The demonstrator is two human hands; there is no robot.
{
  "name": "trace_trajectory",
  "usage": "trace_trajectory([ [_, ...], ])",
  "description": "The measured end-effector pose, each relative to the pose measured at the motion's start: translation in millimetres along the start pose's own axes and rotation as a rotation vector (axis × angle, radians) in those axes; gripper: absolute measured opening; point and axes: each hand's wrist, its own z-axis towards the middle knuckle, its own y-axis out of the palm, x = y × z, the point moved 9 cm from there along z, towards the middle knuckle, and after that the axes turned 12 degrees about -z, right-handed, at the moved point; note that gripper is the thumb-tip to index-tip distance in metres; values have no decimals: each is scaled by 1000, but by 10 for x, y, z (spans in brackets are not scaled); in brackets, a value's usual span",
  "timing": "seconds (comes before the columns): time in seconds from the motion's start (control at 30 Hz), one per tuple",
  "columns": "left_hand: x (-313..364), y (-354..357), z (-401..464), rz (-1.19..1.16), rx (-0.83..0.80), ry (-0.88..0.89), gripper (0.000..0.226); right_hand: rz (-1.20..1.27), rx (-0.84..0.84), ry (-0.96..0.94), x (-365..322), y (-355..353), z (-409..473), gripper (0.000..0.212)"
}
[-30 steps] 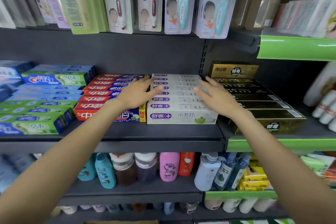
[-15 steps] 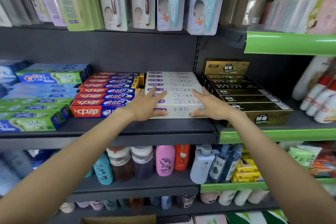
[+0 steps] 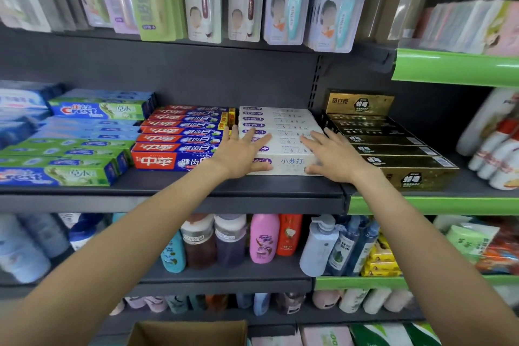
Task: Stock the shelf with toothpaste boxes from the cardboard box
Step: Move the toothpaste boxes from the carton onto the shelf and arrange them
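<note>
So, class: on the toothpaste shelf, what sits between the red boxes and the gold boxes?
In the head view, the white toothpaste boxes, with the left hand and right hand resting on them.

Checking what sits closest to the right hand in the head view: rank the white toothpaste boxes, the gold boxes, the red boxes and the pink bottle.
From the right hand:
1. White toothpaste boxes, under its fingers.
2. Gold boxes, just right.
3. Red boxes, left, past the left hand.
4. Pink bottle, shelf below.

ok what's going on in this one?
A person is stocking toothpaste. Both hands, left hand and right hand, lie flat with straight fingers on the front of the white toothpaste boxes stacked on the dark shelf, between the red boxes and gold boxes. Neither grips anything. The cardboard box sits below.
</note>
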Motion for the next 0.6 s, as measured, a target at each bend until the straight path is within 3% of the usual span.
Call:
trace_trajectory([
  [0.13,83,-163,-173,-77,133,20,75,-13,158,79,-188,-128,-197,63],
  [0.27,73,-543,-959,-324,531,206,46,143,438,78,-563,-409,-516,57],
  [0.37,-88,-699,-1665,-288,734,292,29,275,583,-16,-900,-627,-689,46],
  [0.47,-436,-776,-2036,-238,748,184,29,395,648,-101,-1178,-858,-724,41],
  [0.6,-956,-750,-2030,-208,557,-20,53,405,546,-227,-1568,-959,-490,42],
])
